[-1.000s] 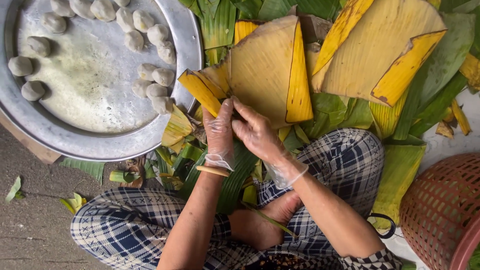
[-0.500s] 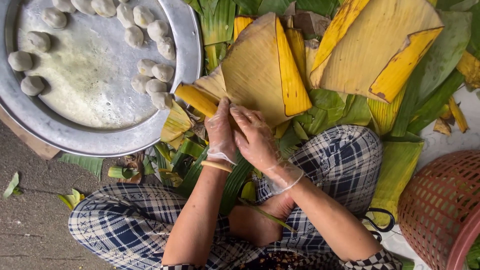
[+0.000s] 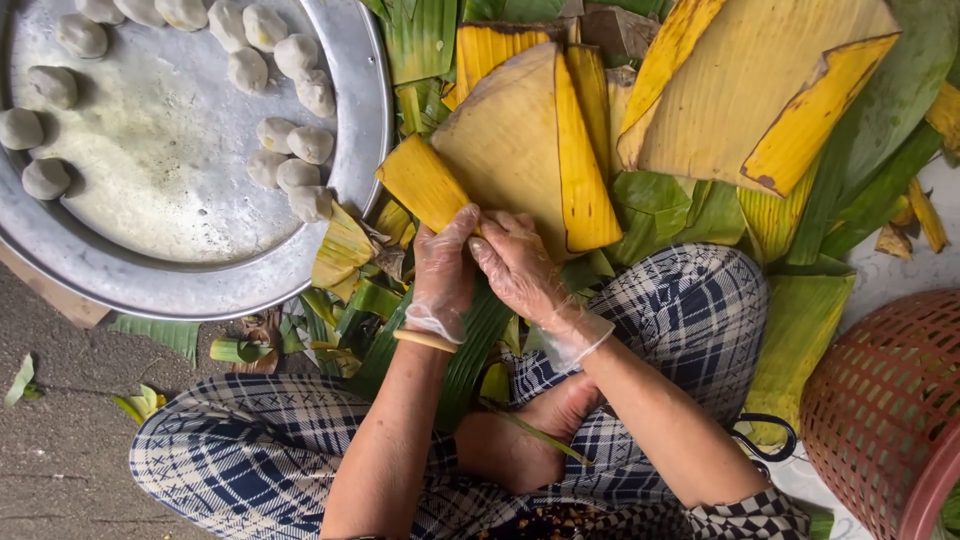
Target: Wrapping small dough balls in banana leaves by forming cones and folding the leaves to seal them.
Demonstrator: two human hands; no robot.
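Both my hands wear thin clear plastic gloves. My left hand [image 3: 443, 272] and my right hand [image 3: 519, 268] meet at the lower edge of a yellow banana leaf piece [image 3: 520, 140], gripping it together where its left flap [image 3: 422, 182] folds up. The leaf fans out away from me, with a bright yellow folded strip [image 3: 585, 165] along its right side. Whatever sits inside the fold is hidden by my fingers. A band circles my left wrist.
A large round metal tray [image 3: 355, 150] at upper left holds several pale grey dough balls [image 3: 290, 150]. Green and yellow leaves [image 3: 800, 110] are piled ahead and to the right. A reddish woven basket [image 3: 890, 400] stands at lower right. My crossed legs in checked trousers fill the foreground.
The leaf piece has been turned and folded tighter; its yellow strip swung from the right toward the centre, and both hands closed in at its base.
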